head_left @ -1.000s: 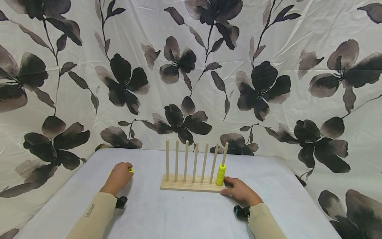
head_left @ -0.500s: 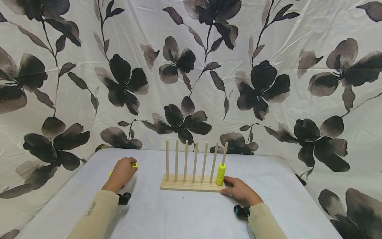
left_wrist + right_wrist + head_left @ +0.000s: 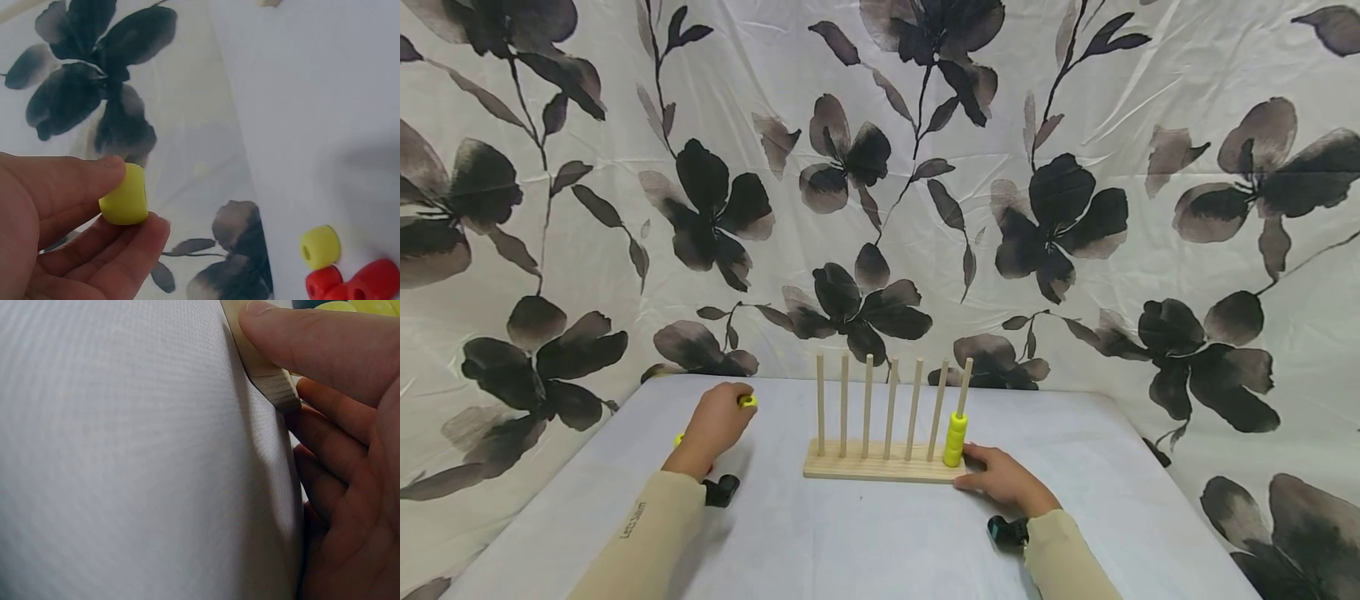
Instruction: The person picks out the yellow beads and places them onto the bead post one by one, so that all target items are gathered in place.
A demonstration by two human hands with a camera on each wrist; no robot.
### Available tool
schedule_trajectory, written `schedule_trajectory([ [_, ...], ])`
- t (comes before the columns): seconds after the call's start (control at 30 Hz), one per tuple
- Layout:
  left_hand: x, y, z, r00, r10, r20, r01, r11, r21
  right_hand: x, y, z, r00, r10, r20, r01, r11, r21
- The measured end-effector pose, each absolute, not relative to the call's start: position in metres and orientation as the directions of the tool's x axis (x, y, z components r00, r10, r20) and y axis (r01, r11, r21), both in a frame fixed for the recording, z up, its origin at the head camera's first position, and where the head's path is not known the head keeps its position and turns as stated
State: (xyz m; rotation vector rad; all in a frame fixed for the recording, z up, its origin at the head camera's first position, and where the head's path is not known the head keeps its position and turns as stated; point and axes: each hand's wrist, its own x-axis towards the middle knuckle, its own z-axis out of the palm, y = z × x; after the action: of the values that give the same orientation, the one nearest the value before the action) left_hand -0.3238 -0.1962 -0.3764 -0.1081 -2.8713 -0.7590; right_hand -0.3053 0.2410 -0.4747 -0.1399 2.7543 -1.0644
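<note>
Pale cloth [image 3: 715,83] printed with dark, smoky flowers hangs behind a worktop [image 3: 850,542] covered in white. Taking its far edge as twelve o'clock, I see a person's beige sleeves [image 3: 640,542] come in from about seven and five, each ending at a black wrist camera [image 3: 722,490].

Ahead of them a wooden peg rack [image 3: 883,471] stands on the white cover, its seven pegs [image 3: 868,400] in a row. On the outermost peg, at the rack's three o'clock end, yellow beads sit in a stack [image 3: 955,440] down near the base.

Out at ten o'clock from the rack, well apart from it, the left hand [image 3: 718,421] is raised over the worktop. Its grip is a pinch: thumb on one side, fingers on the other, a single yellow bead [image 3: 128,197] between them. Towards seven o'clock from that hand, partly hidden by it from above, lie a loose yellow bead [image 3: 322,247] and, close beside it, some red beads [image 3: 375,281].

At three o'clock, the right hand [image 3: 1003,477] grips the end of the rack's base, thumb along the near edge, fingers round the far side, just beside the yellow stack.
</note>
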Motion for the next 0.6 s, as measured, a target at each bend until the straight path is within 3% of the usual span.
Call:
schedule_trajectory([
  [0.6, -0.316, -0.178, -0.350, -0.955, 0.052, 0.291, 0.194, 0.853, 0.484, -0.305, 0.241, -0.475, -0.978, -0.157, -0.137, -0.025, 0.741, -0.671],
])
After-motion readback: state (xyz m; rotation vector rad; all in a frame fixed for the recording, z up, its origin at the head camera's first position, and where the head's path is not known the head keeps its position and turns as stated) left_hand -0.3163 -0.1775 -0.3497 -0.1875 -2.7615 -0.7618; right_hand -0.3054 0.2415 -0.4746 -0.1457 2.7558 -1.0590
